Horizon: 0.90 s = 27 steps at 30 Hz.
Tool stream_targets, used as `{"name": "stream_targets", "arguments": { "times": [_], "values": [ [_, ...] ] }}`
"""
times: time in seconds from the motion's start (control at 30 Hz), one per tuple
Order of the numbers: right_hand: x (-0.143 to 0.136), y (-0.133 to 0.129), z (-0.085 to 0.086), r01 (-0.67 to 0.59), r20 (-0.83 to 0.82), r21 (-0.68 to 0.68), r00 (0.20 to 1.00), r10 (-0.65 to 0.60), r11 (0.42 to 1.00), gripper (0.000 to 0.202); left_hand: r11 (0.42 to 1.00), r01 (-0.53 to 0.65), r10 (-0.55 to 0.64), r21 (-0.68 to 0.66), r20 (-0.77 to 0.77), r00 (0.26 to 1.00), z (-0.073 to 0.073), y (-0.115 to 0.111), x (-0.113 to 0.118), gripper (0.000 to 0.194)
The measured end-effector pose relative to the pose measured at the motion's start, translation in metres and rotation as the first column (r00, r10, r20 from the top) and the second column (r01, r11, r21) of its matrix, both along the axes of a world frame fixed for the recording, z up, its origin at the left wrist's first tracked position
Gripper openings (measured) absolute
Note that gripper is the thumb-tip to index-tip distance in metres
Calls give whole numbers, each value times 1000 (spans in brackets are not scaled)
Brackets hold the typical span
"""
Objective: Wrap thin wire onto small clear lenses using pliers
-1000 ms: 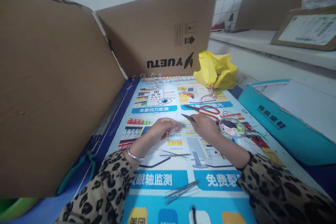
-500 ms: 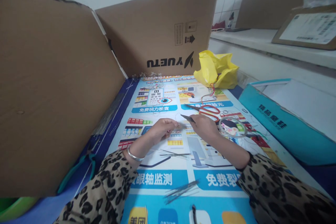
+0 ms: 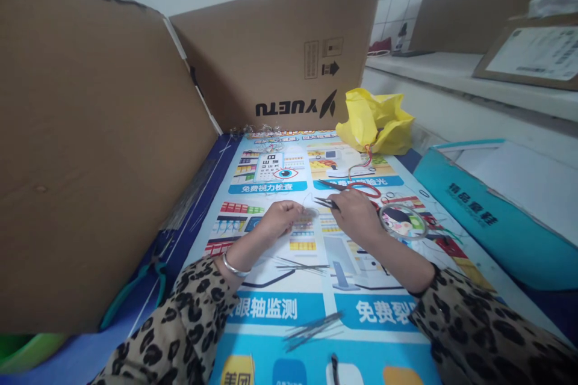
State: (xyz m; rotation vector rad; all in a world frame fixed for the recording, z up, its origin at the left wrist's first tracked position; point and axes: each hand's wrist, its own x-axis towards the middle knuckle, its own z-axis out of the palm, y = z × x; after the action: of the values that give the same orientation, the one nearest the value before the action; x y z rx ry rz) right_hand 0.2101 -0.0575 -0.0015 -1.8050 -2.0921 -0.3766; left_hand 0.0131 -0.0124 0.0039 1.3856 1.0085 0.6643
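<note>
Left hand [image 3: 282, 219] pinches what looks like a small wire piece [image 3: 309, 214]; right hand [image 3: 357, 215] grips dark pliers [image 3: 327, 203], their tips parted, just beside it, with red-handled scissors [image 3: 332, 184] behind.

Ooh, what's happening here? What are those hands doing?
A person is working with both hands at a table. The left hand pinches a thin wiry piece, too fine to make out clearly. The right hand holds a dark pointed tool, its tips near that piece. Red-handled scissors lie just beyond the right hand, and loose grey wires lie closer to the person.
</note>
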Motion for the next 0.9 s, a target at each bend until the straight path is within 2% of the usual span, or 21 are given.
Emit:
{"name": "stream_targets", "arguments": {
  "times": [0.17,0.37,0.9],
  "values": [
    [1,-1,1,-76,200,18,977,71,997,18,988,24,-6,151,-117,993,-2,-1,2,19],
    [-1,-2,2,-117,297,53,950,97,992,13,943,94,-32,319,-192,981,-7,1,3,20],
    [-3,-4,5,-191,407,127,905,124,973,14,932,168,-90,321,-244,965,-4,1,2,19]
  ]
}}
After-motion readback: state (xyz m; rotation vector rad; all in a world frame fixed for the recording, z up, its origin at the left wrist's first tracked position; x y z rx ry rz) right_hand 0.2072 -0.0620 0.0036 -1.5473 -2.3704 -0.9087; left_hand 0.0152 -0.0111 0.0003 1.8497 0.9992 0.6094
